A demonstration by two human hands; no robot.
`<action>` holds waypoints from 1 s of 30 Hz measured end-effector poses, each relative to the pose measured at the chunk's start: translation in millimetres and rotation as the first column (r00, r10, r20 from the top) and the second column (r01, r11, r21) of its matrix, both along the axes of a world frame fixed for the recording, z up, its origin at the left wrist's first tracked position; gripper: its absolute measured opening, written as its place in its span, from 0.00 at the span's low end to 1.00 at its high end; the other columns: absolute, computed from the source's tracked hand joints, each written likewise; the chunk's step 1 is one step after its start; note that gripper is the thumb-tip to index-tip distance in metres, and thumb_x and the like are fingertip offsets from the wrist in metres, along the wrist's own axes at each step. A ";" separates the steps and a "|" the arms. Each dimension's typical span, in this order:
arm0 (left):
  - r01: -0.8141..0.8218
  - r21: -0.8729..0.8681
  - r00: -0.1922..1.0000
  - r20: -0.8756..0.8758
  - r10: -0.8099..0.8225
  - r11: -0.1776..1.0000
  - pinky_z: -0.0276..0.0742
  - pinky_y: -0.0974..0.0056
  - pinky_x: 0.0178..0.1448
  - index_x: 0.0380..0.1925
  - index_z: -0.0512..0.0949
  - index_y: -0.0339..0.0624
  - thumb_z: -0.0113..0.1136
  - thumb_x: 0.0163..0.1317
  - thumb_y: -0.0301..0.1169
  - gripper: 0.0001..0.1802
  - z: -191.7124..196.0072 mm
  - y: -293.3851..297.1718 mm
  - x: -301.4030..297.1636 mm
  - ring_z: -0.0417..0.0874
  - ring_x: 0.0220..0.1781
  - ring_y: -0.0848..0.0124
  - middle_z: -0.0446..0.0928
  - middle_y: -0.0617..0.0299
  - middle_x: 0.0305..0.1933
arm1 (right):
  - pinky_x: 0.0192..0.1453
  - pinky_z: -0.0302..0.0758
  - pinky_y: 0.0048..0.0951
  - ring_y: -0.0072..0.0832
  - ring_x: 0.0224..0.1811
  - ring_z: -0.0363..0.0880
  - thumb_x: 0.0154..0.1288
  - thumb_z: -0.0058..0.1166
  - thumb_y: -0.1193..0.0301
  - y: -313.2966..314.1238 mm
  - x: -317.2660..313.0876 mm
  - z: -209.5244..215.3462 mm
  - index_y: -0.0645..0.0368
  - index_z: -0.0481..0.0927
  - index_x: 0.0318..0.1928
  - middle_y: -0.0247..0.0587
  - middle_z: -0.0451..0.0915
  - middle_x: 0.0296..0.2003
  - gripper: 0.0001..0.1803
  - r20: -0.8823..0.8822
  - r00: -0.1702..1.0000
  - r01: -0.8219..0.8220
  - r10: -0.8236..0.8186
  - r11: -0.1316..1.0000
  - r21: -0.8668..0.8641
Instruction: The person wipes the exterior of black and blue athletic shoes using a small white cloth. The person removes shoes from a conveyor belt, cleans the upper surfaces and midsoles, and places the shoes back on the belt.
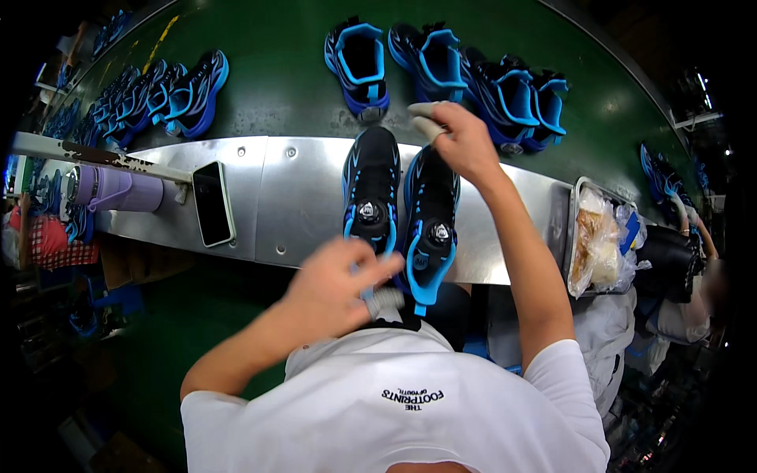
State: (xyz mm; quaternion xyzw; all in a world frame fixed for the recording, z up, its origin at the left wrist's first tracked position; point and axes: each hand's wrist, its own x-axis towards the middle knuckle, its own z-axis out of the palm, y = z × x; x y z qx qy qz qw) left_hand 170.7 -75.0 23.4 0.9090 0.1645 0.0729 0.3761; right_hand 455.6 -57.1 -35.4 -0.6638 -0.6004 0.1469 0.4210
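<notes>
Blue-black dial-closure sneakers (372, 169) side by side on steel ledge (303, 189). Left hand (335, 280) blurred near heels, can't tell grip; right hand (465, 142) empty, fingers loosely parted. Steady pair low, avoid dials (368, 211).

A: Surface?
B: Silver metal worktop (303, 209), rivets showing, green surface (276, 67) along its far side.
A: On the metal?
B: Black-and-blue pair, left shoe (372, 165) and right shoe (432, 189), side by side, toes pointing away, heels by the near edge. Phone (212, 206) to their left, screen dark; lavender tumbler (130, 189) past it. Metal tray (574, 236) at the right end.
A: Green part?
B: More of the same shoes. Row of shoes (197, 94) far left, single shoe (360, 71) mid, cluster of shoes (501, 94) right of that. Yellow line (162, 43) upper left.
</notes>
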 end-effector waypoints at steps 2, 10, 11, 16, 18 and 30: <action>0.121 0.227 0.993 -0.016 -0.121 0.966 0.74 0.52 0.49 0.59 0.75 0.52 0.67 0.44 0.29 0.35 -25.6 -27.7 -1.5 0.76 0.49 0.51 0.74 0.49 0.45 | 0.43 0.76 0.33 0.37 0.34 0.79 0.62 0.61 0.67 8.1 11.4 9.1 0.56 0.84 0.47 0.45 0.81 0.34 0.14 0.017 0.994 0.106 -0.108 0.989 0.101; 0.065 0.010 0.998 -0.023 -0.065 0.998 0.76 0.55 0.38 0.42 0.81 0.50 0.67 0.48 0.39 0.19 -20.9 27.5 24.7 0.80 0.34 0.56 0.75 0.56 0.31 | 0.47 0.75 0.29 0.32 0.38 0.81 0.65 0.58 0.68 -4.0 23.2 20.1 0.55 0.82 0.51 0.46 0.83 0.40 0.15 -0.021 0.994 0.104 -0.109 0.982 -0.155; 0.061 0.028 0.998 -0.030 -0.061 0.998 0.76 0.55 0.38 0.40 0.81 0.48 0.67 0.49 0.40 0.17 -1.1 45.2 17.1 0.80 0.35 0.55 0.75 0.56 0.32 | 0.47 0.75 0.28 0.31 0.38 0.81 0.66 0.58 0.68 -10.0 31.4 17.6 0.56 0.82 0.51 0.46 0.83 0.39 0.15 -0.045 0.992 0.106 -0.114 0.983 -0.152; -0.010 0.209 0.979 -0.198 0.053 0.978 0.75 0.55 0.40 0.35 0.84 0.44 0.68 0.52 0.52 0.23 33.9 131.6 12.3 0.79 0.35 0.53 0.78 0.53 0.30 | 0.48 0.74 0.24 0.24 0.39 0.79 0.67 0.57 0.72 -21.2 54.7 15.9 0.61 0.82 0.50 0.41 0.83 0.39 0.13 -0.147 0.971 0.154 -0.188 0.964 -0.216; -0.040 0.393 0.975 -0.187 0.123 0.919 0.75 0.54 0.40 0.32 0.83 0.42 0.68 0.49 0.55 0.25 18.6 168.3 17.7 0.79 0.35 0.52 0.77 0.52 0.27 | 0.48 0.74 0.24 0.25 0.39 0.79 0.67 0.57 0.72 -19.7 57.1 17.8 0.60 0.81 0.52 0.42 0.83 0.40 0.14 -0.116 0.976 0.161 -0.185 0.968 -0.194; -0.424 0.406 0.906 0.191 0.379 0.810 0.69 0.54 0.65 0.56 0.74 0.40 0.63 0.54 0.29 0.26 -80.3 196.9 109.5 0.73 0.58 0.51 0.76 0.51 0.57 | 0.45 0.76 0.38 0.45 0.37 0.81 0.58 0.65 0.63 35.6 82.5 -26.9 0.51 0.75 0.59 0.52 0.82 0.34 0.28 0.188 0.966 0.228 -0.178 0.930 -0.288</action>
